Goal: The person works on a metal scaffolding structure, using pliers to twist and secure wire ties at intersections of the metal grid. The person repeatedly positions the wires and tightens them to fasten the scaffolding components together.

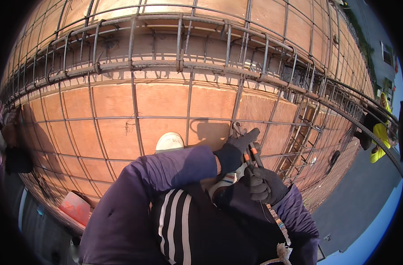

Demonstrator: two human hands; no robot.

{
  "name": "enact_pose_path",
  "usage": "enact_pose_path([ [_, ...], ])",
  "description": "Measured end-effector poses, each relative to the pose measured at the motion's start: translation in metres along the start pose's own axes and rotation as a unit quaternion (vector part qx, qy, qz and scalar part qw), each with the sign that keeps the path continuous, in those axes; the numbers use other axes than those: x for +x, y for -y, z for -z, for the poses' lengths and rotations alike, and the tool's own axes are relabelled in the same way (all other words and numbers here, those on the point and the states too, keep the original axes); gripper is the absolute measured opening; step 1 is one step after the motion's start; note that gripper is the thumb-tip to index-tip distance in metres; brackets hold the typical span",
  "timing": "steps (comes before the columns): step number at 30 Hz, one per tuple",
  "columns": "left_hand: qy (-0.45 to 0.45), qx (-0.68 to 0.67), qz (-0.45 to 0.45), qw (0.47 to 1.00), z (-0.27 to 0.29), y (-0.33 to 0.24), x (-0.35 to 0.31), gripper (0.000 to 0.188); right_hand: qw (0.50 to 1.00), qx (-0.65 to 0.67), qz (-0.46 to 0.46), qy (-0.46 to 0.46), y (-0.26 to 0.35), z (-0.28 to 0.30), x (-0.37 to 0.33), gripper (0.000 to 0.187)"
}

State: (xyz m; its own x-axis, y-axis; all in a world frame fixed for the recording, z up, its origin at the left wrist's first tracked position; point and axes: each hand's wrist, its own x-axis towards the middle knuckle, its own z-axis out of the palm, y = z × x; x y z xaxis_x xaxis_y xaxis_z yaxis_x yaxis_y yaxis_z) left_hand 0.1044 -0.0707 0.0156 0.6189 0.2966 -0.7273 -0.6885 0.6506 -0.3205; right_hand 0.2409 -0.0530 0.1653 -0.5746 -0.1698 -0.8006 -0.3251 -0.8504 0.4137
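Right hand [270,185], dark glove: fingers closed round the handles of the pliers [246,157], orange-banded, angling up past the left hand [236,149] toward a bar crossing in the rebar mesh [189,98]. Left hand, also gloved, is beside that crossing; one finger sticks out to the right, can't tell if the rest grip anything. Mesh is over plywood panels [161,101]; rebar cage [179,66] runs across beyond, pale shoe [169,142] left of the hands

Gloved hands [268,185] with orange-banded pincers [247,157] near steel mesh [187,118] above plywood [161,99].
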Motion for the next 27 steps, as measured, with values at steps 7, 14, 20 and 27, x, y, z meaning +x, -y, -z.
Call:
enact_pose_path([
  [7,-0.025,0.08,-0.013,0.996,0.001,-0.004,-0.007,0.043,0.983,-0.153,-0.022,-0.104,0.023,-0.018,-0.01,0.038],
  [14,-0.023,0.052,-0.002,0.998,0.011,0.003,0.009,0.041,0.929,-0.338,0.029,-0.145,0.037,-0.024,-0.016,0.054],
  [20,-0.002,0.019,0.001,1.0,0.002,-0.001,0.003,0.037,0.947,-0.286,0.019,-0.147,0.039,-0.025,-0.015,0.051],
  [27,-0.008,0.036,0.005,0.999,-0.001,-0.004,-0.004,0.039,0.932,-0.305,0.018,-0.194,0.036,-0.034,-0.014,0.053],
])
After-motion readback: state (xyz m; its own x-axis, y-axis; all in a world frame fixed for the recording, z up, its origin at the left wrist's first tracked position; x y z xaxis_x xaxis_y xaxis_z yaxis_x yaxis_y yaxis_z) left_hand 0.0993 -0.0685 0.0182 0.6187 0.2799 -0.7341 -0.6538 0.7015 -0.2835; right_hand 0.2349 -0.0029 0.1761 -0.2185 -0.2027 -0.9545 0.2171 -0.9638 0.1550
